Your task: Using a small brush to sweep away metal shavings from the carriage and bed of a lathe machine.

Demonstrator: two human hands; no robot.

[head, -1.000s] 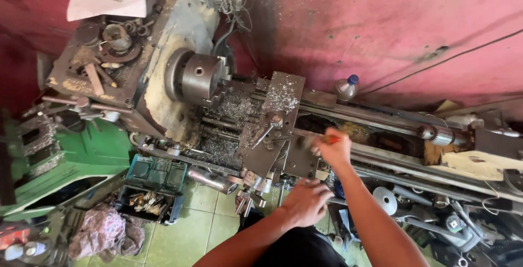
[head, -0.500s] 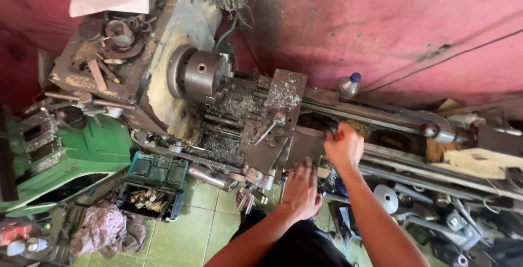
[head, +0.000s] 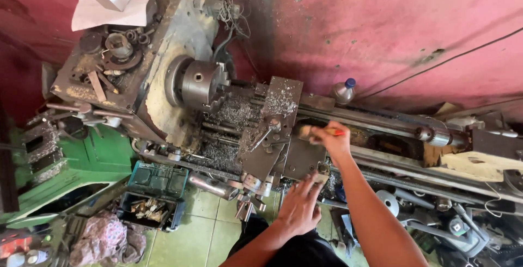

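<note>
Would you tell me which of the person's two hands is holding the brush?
The right hand, raised over the lathe carriage, grips the brush; the left hand is empty.

Lathe (head: 180,109): cast metal, paint worn and chipped, rusty and greasy, matt. Chuck (head: 200,84): bare steel, dull grey sheen, smooth. Carriage (head: 272,136): dark metal strewn with bright curly swarf, rough. Brush (head: 316,132) in my right grip (head: 333,142): handle glossy orange, bristles blurred. Toolbox (head: 155,193): green plastic, scuffed. Rag (head: 106,240): patterned cloth, crumpled. Sheet (head: 103,5): white paper, matt. Floor (head: 201,229): glazed green tile, soiled. Wall (head: 392,33): pink paint, pitted.
</note>
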